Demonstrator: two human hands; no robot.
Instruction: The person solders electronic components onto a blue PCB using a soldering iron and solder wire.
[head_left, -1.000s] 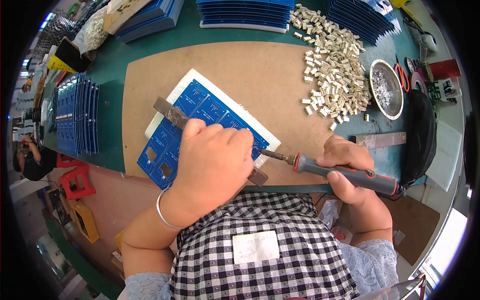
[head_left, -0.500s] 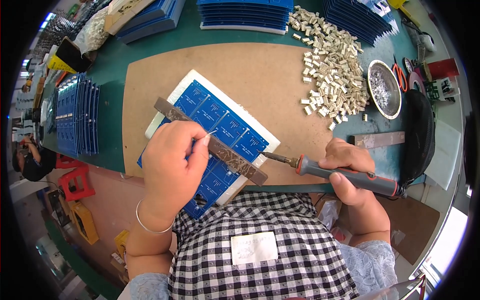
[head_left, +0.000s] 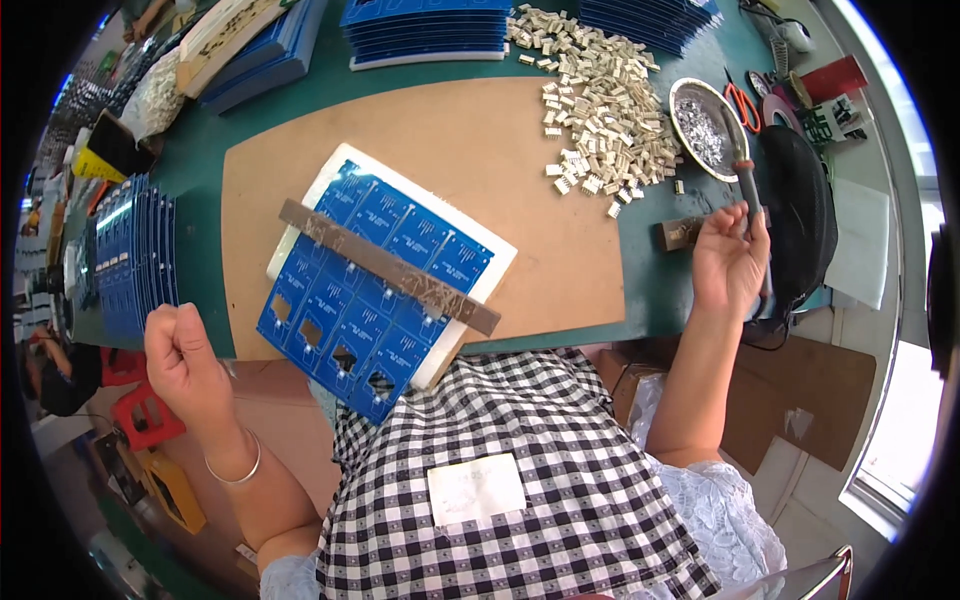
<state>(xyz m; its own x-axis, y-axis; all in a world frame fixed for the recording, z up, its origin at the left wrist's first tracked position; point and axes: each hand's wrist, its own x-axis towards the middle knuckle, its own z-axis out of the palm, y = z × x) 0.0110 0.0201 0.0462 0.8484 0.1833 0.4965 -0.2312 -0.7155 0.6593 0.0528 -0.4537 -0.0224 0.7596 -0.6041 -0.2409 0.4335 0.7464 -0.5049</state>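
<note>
A grey-handled soldering iron (head_left: 748, 195) was clasped in the right hand (head_left: 728, 262) beside the round metal dish (head_left: 703, 113); the left hand (head_left: 183, 352) was fisted empty, off the blue panel of circuit boards (head_left: 372, 280) on the desk (head_left: 640, 285)

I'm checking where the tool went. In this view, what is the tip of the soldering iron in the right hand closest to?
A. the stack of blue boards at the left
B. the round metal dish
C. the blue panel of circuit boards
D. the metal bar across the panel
B: the right hand holds the soldering iron up by the round metal dish, well away from the blue panel.
</note>
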